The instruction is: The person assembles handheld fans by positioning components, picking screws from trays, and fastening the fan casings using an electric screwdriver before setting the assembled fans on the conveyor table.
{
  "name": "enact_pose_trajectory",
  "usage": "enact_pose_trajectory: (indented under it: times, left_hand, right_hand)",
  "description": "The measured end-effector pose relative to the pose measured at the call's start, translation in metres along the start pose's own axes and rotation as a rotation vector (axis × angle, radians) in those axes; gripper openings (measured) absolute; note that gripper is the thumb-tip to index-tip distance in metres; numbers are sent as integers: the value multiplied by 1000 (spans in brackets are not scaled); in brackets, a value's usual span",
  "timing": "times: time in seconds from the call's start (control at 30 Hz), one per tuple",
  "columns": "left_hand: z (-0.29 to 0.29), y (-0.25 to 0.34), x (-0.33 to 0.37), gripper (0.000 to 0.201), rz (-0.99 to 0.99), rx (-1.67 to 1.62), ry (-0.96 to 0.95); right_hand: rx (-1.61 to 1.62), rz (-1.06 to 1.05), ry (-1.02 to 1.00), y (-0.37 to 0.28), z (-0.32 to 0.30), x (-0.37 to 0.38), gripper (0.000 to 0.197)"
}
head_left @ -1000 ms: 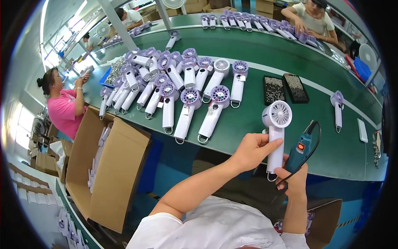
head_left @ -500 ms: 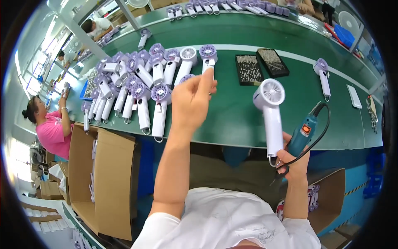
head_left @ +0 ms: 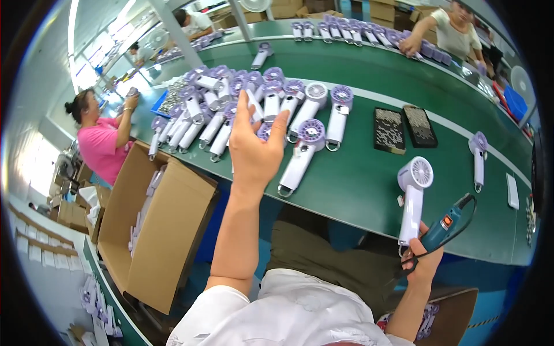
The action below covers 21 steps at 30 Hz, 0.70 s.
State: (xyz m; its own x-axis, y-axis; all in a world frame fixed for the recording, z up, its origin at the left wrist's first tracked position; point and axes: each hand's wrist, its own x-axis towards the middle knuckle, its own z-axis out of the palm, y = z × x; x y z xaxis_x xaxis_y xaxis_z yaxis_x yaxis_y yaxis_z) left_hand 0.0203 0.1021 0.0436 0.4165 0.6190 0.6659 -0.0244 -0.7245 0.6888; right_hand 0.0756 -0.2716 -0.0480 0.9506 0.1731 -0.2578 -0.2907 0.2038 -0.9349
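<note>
Fan [head_left: 411, 212] and power driver [head_left: 442, 227], both clamped in right hand [head_left: 426, 262] below black trays [head_left: 389, 150], seemingly freeing that spread left hand [head_left: 254, 153]!

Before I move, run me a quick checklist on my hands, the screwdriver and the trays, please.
1. Left hand free: ok, it looks open, fingers spread.
2. Left hand clear of the piled fans: cannot tell; it overlaps them in view, and contact is unclear.
3. Handheld fan secured: ok, the right hand holds it near the handle's lower end, head up.
4. Electric screwdriver in hand: ok, the right hand has it too; whether it is running, cannot tell.
5. Cord clear of the right hand: not ok, it loops across it.
6. Black trays upright: ok, both on the green table.
</note>
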Motion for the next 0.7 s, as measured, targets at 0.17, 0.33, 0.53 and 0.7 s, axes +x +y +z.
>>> enact_pose_trajectory:
  times: [0.17, 0.33, 0.53, 0.7]
  left_hand:
    - [-71, -43, 46, 91, 50, 470, 158]
    - [-199, -134, 121, 94, 53, 947, 341]
    - [-324, -275, 160, 97, -378, 991, 245]
    - [-267, -311, 160, 69, -371, 1171, 16]
  right_hand:
    - [-43, -19, 25, 9, -10, 11, 59]
    - [-74, -45, -20, 13, -15, 18, 55]
    - [-8, -20, -17, 10, -16, 18, 61]
    - [6, -16, 63, 3, -13, 4, 59]
